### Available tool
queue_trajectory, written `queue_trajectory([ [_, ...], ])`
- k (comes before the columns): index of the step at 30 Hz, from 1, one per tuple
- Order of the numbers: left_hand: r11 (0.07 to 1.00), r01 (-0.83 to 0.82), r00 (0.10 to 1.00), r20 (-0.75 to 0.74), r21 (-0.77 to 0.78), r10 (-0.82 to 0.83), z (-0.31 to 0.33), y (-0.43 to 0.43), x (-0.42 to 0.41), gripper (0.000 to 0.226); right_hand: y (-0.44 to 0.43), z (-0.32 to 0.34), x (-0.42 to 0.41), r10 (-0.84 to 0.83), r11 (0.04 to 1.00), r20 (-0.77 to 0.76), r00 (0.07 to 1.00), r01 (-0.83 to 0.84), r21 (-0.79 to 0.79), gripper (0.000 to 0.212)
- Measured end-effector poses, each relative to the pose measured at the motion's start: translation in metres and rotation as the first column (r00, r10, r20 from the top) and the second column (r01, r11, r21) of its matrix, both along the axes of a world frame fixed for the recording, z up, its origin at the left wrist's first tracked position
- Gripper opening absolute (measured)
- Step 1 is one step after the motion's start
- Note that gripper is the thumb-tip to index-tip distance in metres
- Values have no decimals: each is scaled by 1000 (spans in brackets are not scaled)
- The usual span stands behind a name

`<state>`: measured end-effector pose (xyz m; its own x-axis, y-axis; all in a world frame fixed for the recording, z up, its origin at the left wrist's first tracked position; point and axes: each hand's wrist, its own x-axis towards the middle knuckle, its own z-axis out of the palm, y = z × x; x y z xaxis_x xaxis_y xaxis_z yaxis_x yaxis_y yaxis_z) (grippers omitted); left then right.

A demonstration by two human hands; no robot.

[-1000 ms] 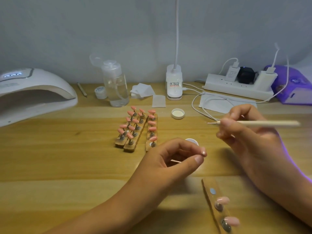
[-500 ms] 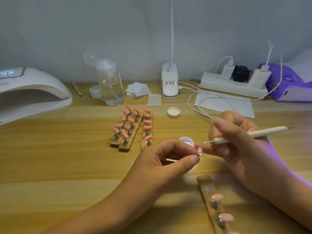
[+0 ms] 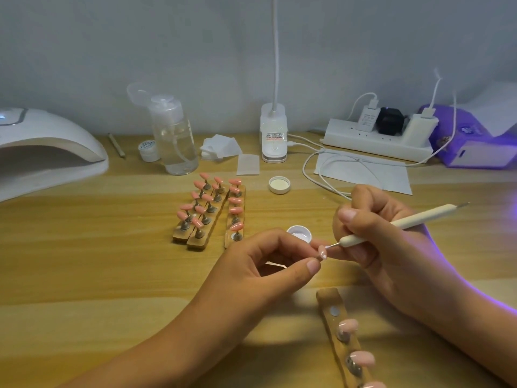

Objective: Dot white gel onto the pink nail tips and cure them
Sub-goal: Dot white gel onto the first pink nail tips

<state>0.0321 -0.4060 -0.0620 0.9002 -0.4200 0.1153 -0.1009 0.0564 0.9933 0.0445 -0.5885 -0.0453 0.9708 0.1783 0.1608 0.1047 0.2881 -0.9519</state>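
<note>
The left hand pinches one pink tip between thumb and forefinger, raised above the table just in front of the open gel pot. The right hand grips the pen like a pencil, with its fine metal point touching the tip or just short of it.

The tip is likely very light, thin, stiff plastic with a glossy, slippery curved face. A squeeze on that face would probably flick it away or smear wet gel, so the hold belongs underneath or on its peg, with the top left free. That seems to be how it is held, though the fingers hide the peg. Uncured gel stays wet, so the face should touch nothing before it goes under the lamp. The pen is slim and light, and a grip low near the point steadies it. The right little finger seems to lean towards the left hand for support.

Pale marks show on the tip, but they are too small to count or to call dots with certainty. Whether the pen carries gel cannot be seen. The left palm hides a small pale sliver beneath it. The racks of pink tips stand well apart, and any dots on them cannot be made out. The near strip runs off the bottom edge, so its full count of tips is cut off
</note>
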Motion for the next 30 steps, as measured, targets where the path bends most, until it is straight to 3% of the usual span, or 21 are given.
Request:
queue_trajectory([
  [16, 1000, 1, 1000, 8, 6, -1, 1, -1, -1, 7, 1, 2, 1, -2, 1000, -37, 999, 2, 11, 27],
  [25, 1000, -1, 1000, 28, 11, 1, -1, 0, 0, 6, -2, -2, 4, 44, 998, 19, 999, -44, 38, 27],
  [27, 1000, -11, 1000, 16, 2, 11, 0, 0, 0, 6, -4, -4, 7, 0, 999, 29, 1000, -1, 44, 28],
  [30, 996, -81, 997, -1, -26, 81, 1, 0, 0, 5, -8, -6, 11, -129, 989, 61, 990, 133, -67, 16],
])
